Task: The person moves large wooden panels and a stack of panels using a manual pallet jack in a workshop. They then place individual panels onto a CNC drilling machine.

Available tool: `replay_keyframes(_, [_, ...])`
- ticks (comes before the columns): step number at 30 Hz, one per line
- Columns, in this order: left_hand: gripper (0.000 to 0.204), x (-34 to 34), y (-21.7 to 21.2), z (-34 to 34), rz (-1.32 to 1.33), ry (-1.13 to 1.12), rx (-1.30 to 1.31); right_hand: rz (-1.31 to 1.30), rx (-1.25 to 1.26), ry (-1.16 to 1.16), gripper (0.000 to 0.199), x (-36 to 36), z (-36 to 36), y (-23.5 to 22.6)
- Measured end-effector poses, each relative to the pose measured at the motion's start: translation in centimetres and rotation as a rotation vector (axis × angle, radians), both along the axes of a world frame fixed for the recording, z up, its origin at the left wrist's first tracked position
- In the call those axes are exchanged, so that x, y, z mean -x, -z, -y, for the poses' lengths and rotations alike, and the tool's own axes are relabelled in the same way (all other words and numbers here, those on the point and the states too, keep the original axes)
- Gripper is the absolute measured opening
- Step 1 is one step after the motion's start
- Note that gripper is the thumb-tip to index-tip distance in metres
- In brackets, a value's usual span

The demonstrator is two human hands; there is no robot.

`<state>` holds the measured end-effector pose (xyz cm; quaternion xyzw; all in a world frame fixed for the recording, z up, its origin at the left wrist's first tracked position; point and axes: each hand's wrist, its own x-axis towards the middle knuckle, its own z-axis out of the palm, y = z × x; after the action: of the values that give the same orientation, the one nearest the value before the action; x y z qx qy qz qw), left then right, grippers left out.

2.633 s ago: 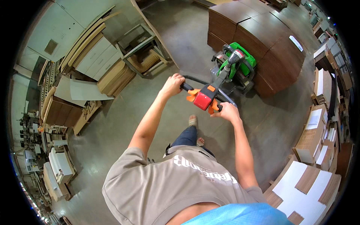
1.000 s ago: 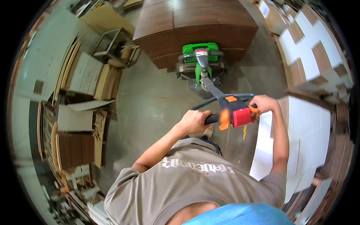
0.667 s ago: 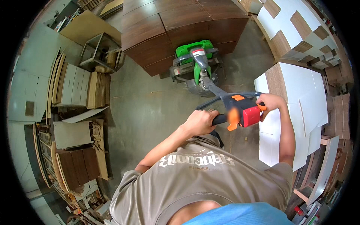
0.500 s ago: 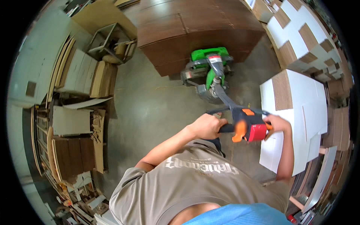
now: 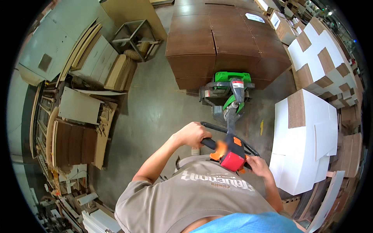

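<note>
My left hand (image 5: 193, 134) is closed around the left grip of an electric pallet truck's black tiller handle (image 5: 230, 128). On the opposite side, my right hand (image 5: 258, 166) wraps the right grip, its fingers partly hidden. Between them sits the control head (image 5: 237, 143), black with orange levers and a red end, close to my shirt. The shaft runs forward to the green and black pallet truck (image 5: 233, 76). Right beyond the truck stands a large block of dark brown boxes or cabinets (image 5: 233, 40); its forks are out of sight.
White panels with brown patches (image 5: 301, 143) stand close on the right, with a taller white and brown stack (image 5: 322, 58) behind. Along the left are leaning boards (image 5: 79, 106), brown panels (image 5: 75, 143) and a metal frame (image 5: 134, 37). Concrete floor (image 5: 151, 105) lies between.
The control head and both hands have moved left and nearer my body. The handle's angle has turned. The truck and brown block appear lower and further right in view.
</note>
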<state>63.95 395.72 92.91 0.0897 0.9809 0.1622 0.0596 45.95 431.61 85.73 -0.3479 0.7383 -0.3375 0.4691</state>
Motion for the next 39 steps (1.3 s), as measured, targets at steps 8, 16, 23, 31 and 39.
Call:
replay_keyframes(8, [0.029, 1.4, -4.5, 1.7, -0.156, 0.104, 0.079, -0.264, -0.174, 0.2, 0.087, -1.6, 2.4, -3.3])
replay_keyframes(16, [0.028, 3.7, -7.7, 9.9, -0.294, 0.065, 0.186, 0.102, -0.132, 0.256, 0.084, -3.0, 9.6, -7.5])
replay_keyframes(23, [0.02, 6.3, -8.7, 21.5, -0.322, -0.106, 0.265, 0.333, 0.046, 0.346, 0.076, -6.0, 22.3, -10.5])
replay_keyframes(31, [0.018, 12.7, -16.2, 37.5, -0.307, -0.116, 0.279, 0.115, 0.087, 0.424, 0.086, -3.1, 39.3, -18.8])
replay_keyframes(39, [0.032, 28.3, -17.5, 34.5, -0.326, -0.154, 0.251, -0.111, -0.056, 0.383, 0.093, 14.3, 36.1, -21.6])
